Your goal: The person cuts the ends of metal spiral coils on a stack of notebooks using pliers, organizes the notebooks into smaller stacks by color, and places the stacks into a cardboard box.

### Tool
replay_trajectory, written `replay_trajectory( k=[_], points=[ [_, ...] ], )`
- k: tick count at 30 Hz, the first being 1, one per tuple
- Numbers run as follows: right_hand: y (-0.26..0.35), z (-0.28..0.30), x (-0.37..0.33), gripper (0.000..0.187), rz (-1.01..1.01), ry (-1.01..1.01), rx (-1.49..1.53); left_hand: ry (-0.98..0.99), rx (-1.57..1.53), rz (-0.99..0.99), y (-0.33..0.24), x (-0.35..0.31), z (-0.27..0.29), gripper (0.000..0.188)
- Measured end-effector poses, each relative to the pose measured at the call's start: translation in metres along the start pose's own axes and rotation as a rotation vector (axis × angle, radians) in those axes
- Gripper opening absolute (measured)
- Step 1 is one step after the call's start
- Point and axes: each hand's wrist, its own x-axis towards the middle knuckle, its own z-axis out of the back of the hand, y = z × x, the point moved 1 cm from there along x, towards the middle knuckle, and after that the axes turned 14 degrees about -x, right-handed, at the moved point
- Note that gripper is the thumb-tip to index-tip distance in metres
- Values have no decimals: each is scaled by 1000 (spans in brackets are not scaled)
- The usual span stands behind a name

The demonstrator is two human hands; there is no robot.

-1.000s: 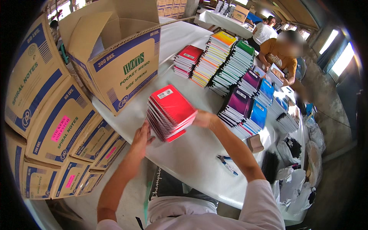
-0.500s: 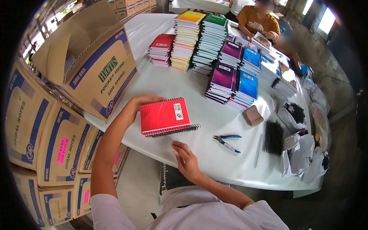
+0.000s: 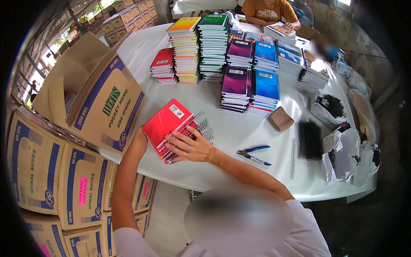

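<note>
A small stack of red spiral notebooks (image 3: 160,122) stands tilted near the table's front edge, with loose wire coils (image 3: 206,128) sticking out at its right. My left hand (image 3: 139,139) grips the stack's left side, its fingers mostly hidden behind the covers. Spread fingers of my right hand (image 3: 188,144) lie across the front of the stack, and a ring shows on one. To the right, blue-handled pliers (image 3: 255,155) rest on the table, apart from both hands.
Tall notebook piles stand behind: red (image 3: 162,64), yellow (image 3: 184,47), green (image 3: 212,47), purple (image 3: 235,83) and blue (image 3: 266,88). A brown curved block (image 3: 281,119) and black coils (image 3: 309,139) lie right. Cartons (image 3: 109,105) crowd the left. Across the table sits a person (image 3: 267,13).
My right hand has moved up from the table edge onto the red notebooks. The stack has turned and shifted left and nearer in the picture. The head view has shifted too.
</note>
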Motion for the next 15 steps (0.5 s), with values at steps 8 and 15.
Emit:
replay_trajectory(
  k=[8, 15],
  points=[
    [-31, 41, -17, 66, -132, 204, 195, -209, 517, 262, -5, 49, 40, 62],
    [-72, 166, -123, 66, -732, 1046, 6, 158, 1247, -530, -117, 66, -120, 80]
  ],
)
